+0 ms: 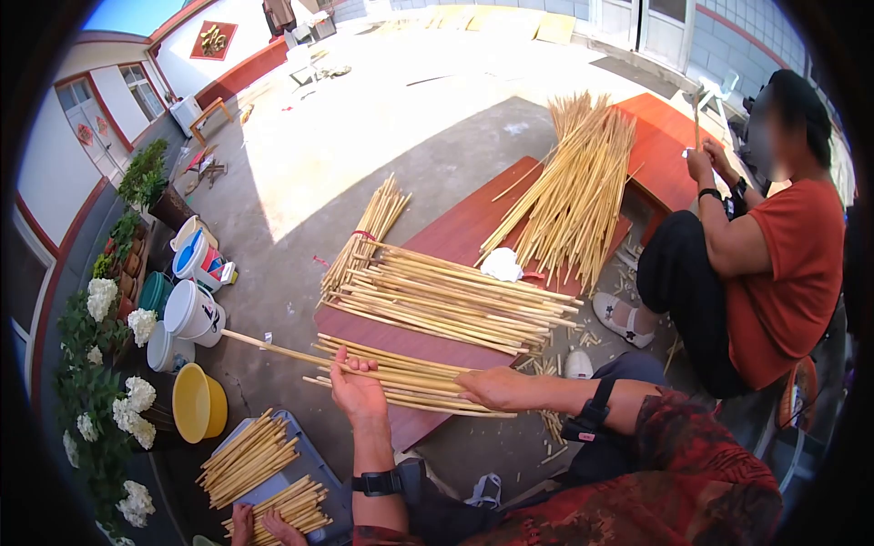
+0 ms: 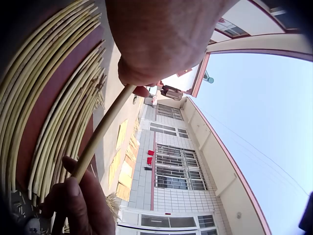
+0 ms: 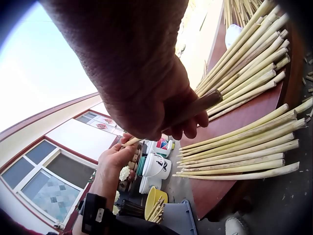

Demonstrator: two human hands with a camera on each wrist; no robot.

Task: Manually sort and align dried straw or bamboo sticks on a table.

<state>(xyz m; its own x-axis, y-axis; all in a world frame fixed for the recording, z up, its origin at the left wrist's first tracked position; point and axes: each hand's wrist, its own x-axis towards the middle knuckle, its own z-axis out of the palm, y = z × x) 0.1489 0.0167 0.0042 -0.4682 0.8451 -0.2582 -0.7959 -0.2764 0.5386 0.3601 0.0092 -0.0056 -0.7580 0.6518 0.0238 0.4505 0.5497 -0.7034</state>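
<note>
A long pale stalk (image 1: 282,351) stretches out leftward from between both hands. The right hand (image 1: 492,388) grips it near its cut end (image 3: 213,98), which juts out past the fingers in the right wrist view. Farther along, the left hand (image 1: 358,391), palm turned up, holds the stalk between thumb and fingers, as the right wrist view also shows. Beneath the hands, a small row of similar stalks (image 3: 239,152) lies on a reddish-brown board (image 1: 428,341). A larger row of stalks (image 1: 455,296) lies just beyond it on the same board.
A tied bundle (image 1: 369,223) and a big stalk heap (image 1: 574,191) lie farther back. At right another person (image 1: 783,264) sits handling a stalk. Two more hands (image 1: 266,525) touch short stalks over a blue-grey tray (image 1: 328,482). Buckets (image 1: 194,311) and a yellow basin (image 1: 200,403) stand left.
</note>
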